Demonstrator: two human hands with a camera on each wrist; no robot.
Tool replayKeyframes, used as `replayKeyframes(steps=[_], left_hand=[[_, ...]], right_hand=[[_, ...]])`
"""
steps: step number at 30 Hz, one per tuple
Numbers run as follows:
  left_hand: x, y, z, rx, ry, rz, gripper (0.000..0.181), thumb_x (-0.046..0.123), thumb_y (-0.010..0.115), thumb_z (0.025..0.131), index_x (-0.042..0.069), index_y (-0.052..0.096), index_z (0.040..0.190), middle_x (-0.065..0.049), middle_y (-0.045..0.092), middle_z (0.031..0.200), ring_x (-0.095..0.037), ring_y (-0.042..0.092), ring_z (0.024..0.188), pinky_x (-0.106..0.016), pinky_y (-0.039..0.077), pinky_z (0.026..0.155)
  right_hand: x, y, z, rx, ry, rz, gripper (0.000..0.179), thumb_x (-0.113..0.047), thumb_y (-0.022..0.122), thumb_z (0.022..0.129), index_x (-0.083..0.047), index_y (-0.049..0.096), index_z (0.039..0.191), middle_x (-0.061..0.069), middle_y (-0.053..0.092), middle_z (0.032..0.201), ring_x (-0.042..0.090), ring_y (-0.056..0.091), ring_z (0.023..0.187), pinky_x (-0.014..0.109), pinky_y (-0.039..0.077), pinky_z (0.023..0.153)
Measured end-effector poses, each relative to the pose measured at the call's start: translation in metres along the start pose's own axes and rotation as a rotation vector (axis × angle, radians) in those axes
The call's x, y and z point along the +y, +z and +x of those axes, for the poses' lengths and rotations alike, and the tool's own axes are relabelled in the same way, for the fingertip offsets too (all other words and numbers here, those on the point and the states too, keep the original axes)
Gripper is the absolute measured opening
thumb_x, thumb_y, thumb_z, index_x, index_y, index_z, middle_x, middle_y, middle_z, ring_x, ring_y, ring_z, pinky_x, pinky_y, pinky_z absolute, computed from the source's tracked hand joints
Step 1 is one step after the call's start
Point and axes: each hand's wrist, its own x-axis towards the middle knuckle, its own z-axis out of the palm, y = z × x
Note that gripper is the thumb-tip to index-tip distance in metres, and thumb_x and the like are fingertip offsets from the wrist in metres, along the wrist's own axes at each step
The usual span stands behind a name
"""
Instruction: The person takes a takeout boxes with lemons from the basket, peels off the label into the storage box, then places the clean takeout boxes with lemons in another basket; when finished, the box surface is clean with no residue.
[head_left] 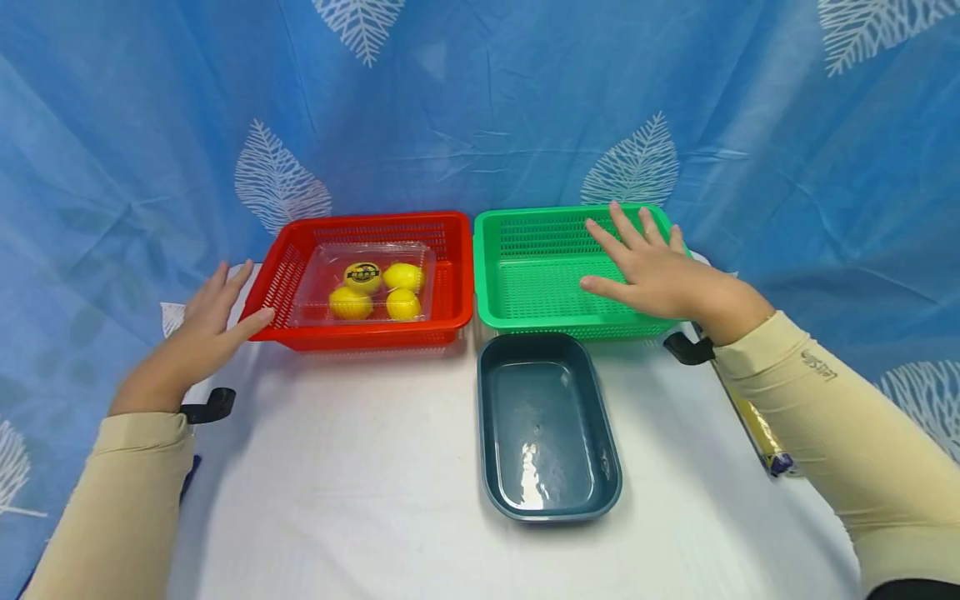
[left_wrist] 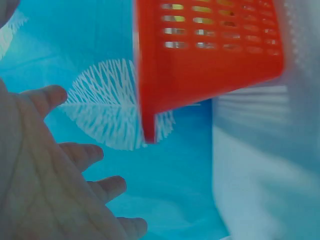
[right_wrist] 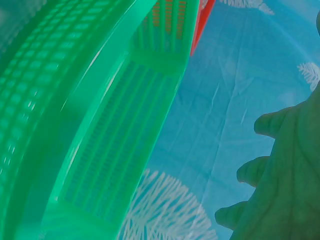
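My left hand is held with fingers spread beside the left end of a red basket. Inside that basket lies a clear plastic box with several yellow lemons and a round dark label. In the left wrist view the spread fingers stay apart from the red basket wall. Over the right part of a green basket hovers my right hand, its fingers spread and holding nothing. The right wrist view shows that palm apart from the green rim.
A dark teal plastic tray sits on the white tabletop in front of the green basket. Behind the baskets hangs a blue cloth with white leaf prints. A yellow packet lies partly hidden by the right forearm.
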Motion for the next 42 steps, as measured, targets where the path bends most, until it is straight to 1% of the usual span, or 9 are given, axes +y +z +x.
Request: replayKeyframes(steps=[3, 7, 11, 15, 19, 24, 28, 35, 42], left_hand=[[-0.010, 0.010, -0.002, 0.043, -0.019, -0.109, 0.094, 0.056, 0.054, 0.104, 0.023, -0.004, 0.170, -0.017, -0.018, 0.173, -0.053, -0.011, 0.154, -0.089, 0.030, 0.093], [-0.017, 0.032, -0.002, 0.185, -0.084, -0.288, 0.091, 0.054, 0.056, 0.104, 0.026, 0.000, 0.171, -0.011, -0.010, 0.175, -0.045, -0.006, 0.157, -0.086, 0.022, 0.103], [-0.018, 0.055, -0.002, 0.349, -0.169, -0.440, 0.087, 0.048, 0.058, 0.105, 0.025, 0.007, 0.171, -0.007, 0.004, 0.176, -0.039, 0.005, 0.158, -0.073, 0.022, 0.114], [-0.018, 0.069, -0.001, 0.452, -0.258, -0.668, 0.078, 0.045, 0.056, 0.107, 0.030, 0.013, 0.170, 0.001, 0.011, 0.175, -0.027, 0.013, 0.159, -0.056, 0.023, 0.121], [-0.018, 0.076, 0.001, 0.510, -0.303, -0.862, 0.071, 0.043, 0.056, 0.108, 0.031, 0.020, 0.168, 0.001, 0.018, 0.173, -0.021, 0.021, 0.157, -0.045, 0.025, 0.122], [-0.018, 0.082, 0.006, 0.528, -0.275, -1.041, 0.070, 0.034, 0.061, 0.108, 0.029, 0.024, 0.167, -0.003, 0.023, 0.172, -0.022, 0.030, 0.153, -0.034, 0.032, 0.118], [-0.016, 0.087, 0.006, 0.520, -0.249, -1.091, 0.070, 0.029, 0.064, 0.108, 0.029, 0.026, 0.166, -0.007, 0.030, 0.169, -0.023, 0.036, 0.150, -0.031, 0.036, 0.114], [-0.014, 0.096, 0.007, 0.508, -0.237, -1.086, 0.072, 0.027, 0.065, 0.107, 0.027, 0.025, 0.166, -0.008, 0.032, 0.167, -0.022, 0.037, 0.150, -0.035, 0.035, 0.115], [-0.013, 0.102, 0.007, 0.528, -0.201, -1.079, 0.070, 0.025, 0.062, 0.108, 0.025, 0.022, 0.166, -0.006, 0.029, 0.168, -0.022, 0.035, 0.150, -0.038, 0.035, 0.116]], right_hand=[[-0.008, 0.002, 0.007, 0.002, -0.017, 0.009, 0.089, -0.073, 0.034, 0.105, -0.028, -0.009, 0.169, 0.004, -0.028, 0.170, 0.044, -0.028, 0.150, 0.079, -0.017, 0.108], [-0.020, 0.005, 0.018, 0.001, -0.047, 0.026, 0.089, -0.073, 0.034, 0.104, -0.028, -0.006, 0.169, 0.005, -0.026, 0.171, 0.043, -0.026, 0.152, 0.080, -0.014, 0.109], [-0.037, 0.010, 0.030, -0.009, -0.100, 0.046, 0.089, -0.074, 0.034, 0.104, -0.029, -0.005, 0.169, 0.004, -0.025, 0.171, 0.041, -0.025, 0.153, 0.078, -0.012, 0.111], [-0.055, 0.015, 0.043, -0.011, -0.142, 0.053, 0.089, -0.077, 0.033, 0.102, -0.033, -0.005, 0.169, 0.000, -0.024, 0.171, 0.040, -0.022, 0.154, 0.077, -0.010, 0.114], [-0.072, 0.020, 0.056, -0.010, -0.164, 0.065, 0.091, -0.079, 0.035, 0.100, -0.034, -0.003, 0.169, -0.002, -0.022, 0.172, 0.040, -0.018, 0.155, 0.075, -0.007, 0.116], [-0.097, 0.027, 0.072, -0.017, -0.203, 0.098, 0.092, -0.080, 0.035, 0.099, -0.034, -0.002, 0.170, -0.001, -0.019, 0.173, 0.042, -0.014, 0.156, 0.073, -0.003, 0.118], [-0.121, 0.032, 0.085, -0.024, -0.244, 0.144, 0.093, -0.080, 0.036, 0.098, -0.034, -0.001, 0.170, -0.001, -0.017, 0.174, 0.042, -0.012, 0.157, 0.071, -0.001, 0.120], [-0.162, 0.044, 0.109, -0.051, -0.289, 0.254, 0.095, -0.080, 0.040, 0.097, -0.031, 0.004, 0.171, 0.002, -0.009, 0.175, 0.043, -0.005, 0.157, 0.070, 0.008, 0.121], [-0.188, 0.066, 0.146, -0.061, -0.235, 0.359, 0.101, -0.075, 0.054, 0.096, -0.022, 0.011, 0.171, 0.009, -0.002, 0.175, 0.042, 0.003, 0.158, 0.058, 0.012, 0.125]])
